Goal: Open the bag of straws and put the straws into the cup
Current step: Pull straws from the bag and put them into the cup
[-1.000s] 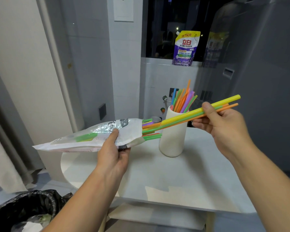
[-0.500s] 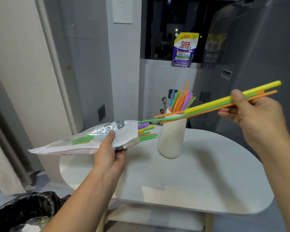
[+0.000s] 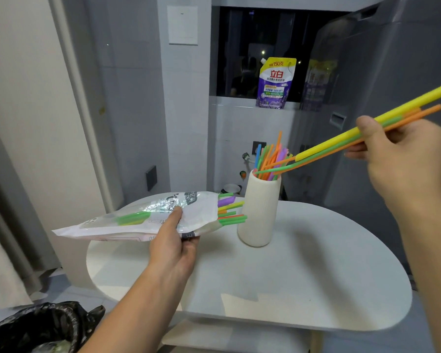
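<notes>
My left hand (image 3: 175,247) grips a clear and white plastic straw bag (image 3: 143,216) held level above the table, its open mouth facing right with several coloured straw ends (image 3: 231,211) sticking out. Just right of the mouth stands a tall white cup (image 3: 259,212) with several straws (image 3: 270,159) upright in it. My right hand (image 3: 402,159) pinches a small bunch of yellow, green and orange straws (image 3: 341,143) held slanting, its lower tips at the cup's rim and its upper ends high to the right.
The cup stands on a white oval table (image 3: 303,276). A black bin bag (image 3: 36,327) sits low at the left. A purple detergent pouch (image 3: 275,82) rests on the ledge behind. A grey appliance (image 3: 392,72) stands at the right.
My right hand has drawn the bunch fully out of the bag, up and to the right, and its lower tips now sit at the cup's rim. My left hand with the bag has stayed put.
</notes>
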Tool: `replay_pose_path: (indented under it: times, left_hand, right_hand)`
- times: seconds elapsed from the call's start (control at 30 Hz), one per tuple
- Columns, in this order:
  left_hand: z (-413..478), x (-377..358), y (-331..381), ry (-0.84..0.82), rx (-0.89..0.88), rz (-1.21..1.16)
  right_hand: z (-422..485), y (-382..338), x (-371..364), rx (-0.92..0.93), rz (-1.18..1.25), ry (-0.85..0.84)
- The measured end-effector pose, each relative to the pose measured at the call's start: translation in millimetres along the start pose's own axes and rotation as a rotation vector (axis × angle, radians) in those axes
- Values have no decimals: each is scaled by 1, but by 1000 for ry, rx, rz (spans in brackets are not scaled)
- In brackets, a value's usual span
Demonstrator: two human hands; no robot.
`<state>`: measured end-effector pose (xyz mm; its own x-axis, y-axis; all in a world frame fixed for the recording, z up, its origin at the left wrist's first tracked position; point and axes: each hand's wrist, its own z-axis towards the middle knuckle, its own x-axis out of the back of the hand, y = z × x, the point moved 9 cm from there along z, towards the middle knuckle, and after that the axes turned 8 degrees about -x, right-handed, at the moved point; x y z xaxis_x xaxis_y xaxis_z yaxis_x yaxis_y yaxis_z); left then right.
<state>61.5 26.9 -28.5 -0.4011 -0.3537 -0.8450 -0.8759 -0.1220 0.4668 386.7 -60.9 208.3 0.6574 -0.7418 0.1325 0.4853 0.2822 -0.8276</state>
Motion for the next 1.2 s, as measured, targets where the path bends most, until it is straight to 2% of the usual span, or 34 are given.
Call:
replay_pose_path:
  times: [0.27,0.6,0.9,1.2]
  left_hand:
    - [-9,-3,-12,-27,20,25]
    - [-10,-3,-11,-30,30,20]
    - [-10,-3,-14,-38,32,26]
    - [-9,-2,-13,-24,43,17]
  right_hand:
    - [12,-23,-24,34,-186,-84]
    - [24,-43,-33,67,-221,-104]
    - [24,-39,-43,43,-268,-143]
    - [22,-16,-89,-38,-328,-279]
